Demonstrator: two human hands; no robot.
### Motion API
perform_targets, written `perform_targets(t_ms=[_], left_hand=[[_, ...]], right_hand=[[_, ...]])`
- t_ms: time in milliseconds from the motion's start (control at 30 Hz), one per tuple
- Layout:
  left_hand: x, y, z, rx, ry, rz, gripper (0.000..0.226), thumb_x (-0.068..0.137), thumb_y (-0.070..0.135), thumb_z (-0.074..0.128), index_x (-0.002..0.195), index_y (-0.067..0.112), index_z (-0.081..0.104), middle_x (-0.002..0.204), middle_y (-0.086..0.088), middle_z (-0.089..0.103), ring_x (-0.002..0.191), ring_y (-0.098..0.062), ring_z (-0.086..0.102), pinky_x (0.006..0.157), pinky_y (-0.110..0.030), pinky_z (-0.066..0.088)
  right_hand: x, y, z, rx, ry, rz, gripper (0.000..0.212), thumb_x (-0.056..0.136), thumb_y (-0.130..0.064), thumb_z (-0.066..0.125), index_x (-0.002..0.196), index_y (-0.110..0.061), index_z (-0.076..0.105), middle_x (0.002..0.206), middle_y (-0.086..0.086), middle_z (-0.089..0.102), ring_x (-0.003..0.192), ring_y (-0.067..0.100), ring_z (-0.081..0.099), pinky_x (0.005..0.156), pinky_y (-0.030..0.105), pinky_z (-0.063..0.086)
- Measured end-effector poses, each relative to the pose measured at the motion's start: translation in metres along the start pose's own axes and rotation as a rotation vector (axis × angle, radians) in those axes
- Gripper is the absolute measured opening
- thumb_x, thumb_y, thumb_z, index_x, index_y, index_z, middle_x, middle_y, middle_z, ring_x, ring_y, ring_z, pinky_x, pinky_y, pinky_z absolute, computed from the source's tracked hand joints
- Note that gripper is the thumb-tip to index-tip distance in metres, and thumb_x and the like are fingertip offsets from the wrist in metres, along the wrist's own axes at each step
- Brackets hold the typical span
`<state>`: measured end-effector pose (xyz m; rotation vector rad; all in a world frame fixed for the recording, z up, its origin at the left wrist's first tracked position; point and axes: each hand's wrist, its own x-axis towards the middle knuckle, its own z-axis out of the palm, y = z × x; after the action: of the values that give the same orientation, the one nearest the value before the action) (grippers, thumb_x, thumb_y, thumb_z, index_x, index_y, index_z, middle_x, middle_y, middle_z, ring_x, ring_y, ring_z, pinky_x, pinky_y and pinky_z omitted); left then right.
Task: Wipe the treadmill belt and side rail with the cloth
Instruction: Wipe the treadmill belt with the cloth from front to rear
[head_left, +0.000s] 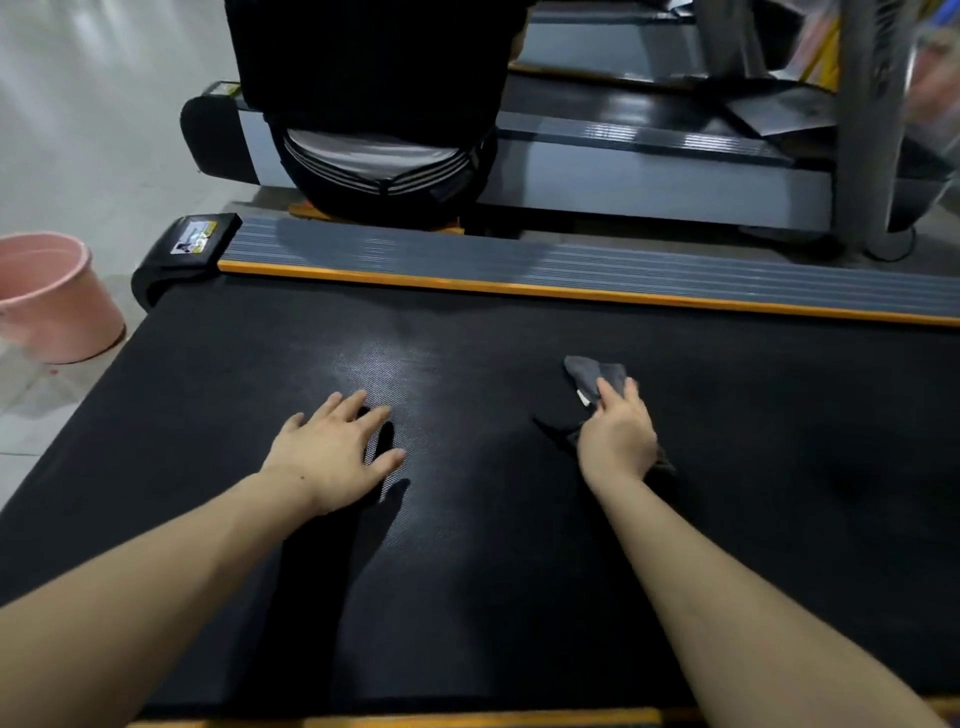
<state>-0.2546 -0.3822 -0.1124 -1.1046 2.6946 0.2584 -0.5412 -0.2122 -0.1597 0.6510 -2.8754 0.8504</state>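
The black treadmill belt (467, 545) fills most of the view. Along its far edge runs the grey ribbed side rail (571, 265) with an orange strip. My right hand (615, 441) grips a dark grey cloth (592, 374) and holds it against the belt right of centre; part of the cloth sticks out past my fingers. My left hand (335, 452) rests flat on the belt with fingers spread, left of centre. A pale sheen shows on the belt between and beyond the hands.
A pink bucket (52, 299) stands on the tiled floor at the left. Beyond the rail a person in dark clothes (374, 130) crouches beside a second treadmill (649, 171). A grey upright post (872, 130) rises at the back right.
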Motion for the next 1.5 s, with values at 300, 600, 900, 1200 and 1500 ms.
perform_targets(t_ms=[300,600,900,1200,1500], left_hand=[[0.014,0.003,0.017,0.037,0.148,0.023,0.067,0.097,0.068,0.017,0.157,0.038,0.019,0.169,0.001,0.008,0.156,-0.022,0.004,0.123,-0.049,0.015],[0.008,-0.01,0.016,0.086,0.162,-0.001,0.067,0.098,0.067,0.013,0.158,0.037,0.017,0.169,-0.001,0.007,0.156,-0.023,0.004,0.121,-0.051,0.018],[-0.01,-0.041,0.016,0.102,0.149,-0.091,0.067,0.098,0.065,0.016,0.158,0.034,0.019,0.169,-0.002,0.007,0.155,-0.024,0.004,0.122,-0.052,0.018],[-0.012,-0.042,0.017,0.082,0.138,-0.09,0.067,0.098,0.066,0.016,0.158,0.037,0.016,0.169,-0.001,0.005,0.156,-0.024,0.004,0.122,-0.052,0.018],[-0.014,-0.046,0.02,0.075,0.101,-0.113,0.069,0.098,0.068,0.016,0.159,0.037,0.013,0.17,-0.001,0.004,0.156,-0.025,0.002,0.122,-0.051,0.016]], right_hand=[[-0.066,-0.09,0.051,0.164,-0.254,-0.692,0.04,0.092,-0.019,0.057,0.13,-0.026,0.065,0.149,0.008,0.05,0.132,0.025,0.053,0.107,0.034,0.046],[-0.012,0.004,-0.01,-0.108,-0.147,0.014,0.048,0.104,-0.024,0.038,0.152,-0.027,0.037,0.164,0.004,0.02,0.146,0.024,0.029,0.112,0.034,0.031],[-0.097,-0.131,0.067,-0.136,-0.347,-0.561,0.054,0.104,-0.041,0.032,0.156,-0.027,0.026,0.167,0.01,0.009,0.151,0.028,0.017,0.119,0.043,0.027],[-0.024,-0.008,0.014,-0.188,-0.177,-0.16,0.05,0.104,-0.028,0.038,0.154,-0.027,0.032,0.166,0.008,0.015,0.15,0.026,0.021,0.12,0.038,0.025],[-0.125,-0.164,0.073,-0.133,-0.372,-0.539,0.069,0.095,-0.024,0.053,0.156,-0.024,0.022,0.167,0.011,0.002,0.152,0.029,0.011,0.121,0.041,0.022]])
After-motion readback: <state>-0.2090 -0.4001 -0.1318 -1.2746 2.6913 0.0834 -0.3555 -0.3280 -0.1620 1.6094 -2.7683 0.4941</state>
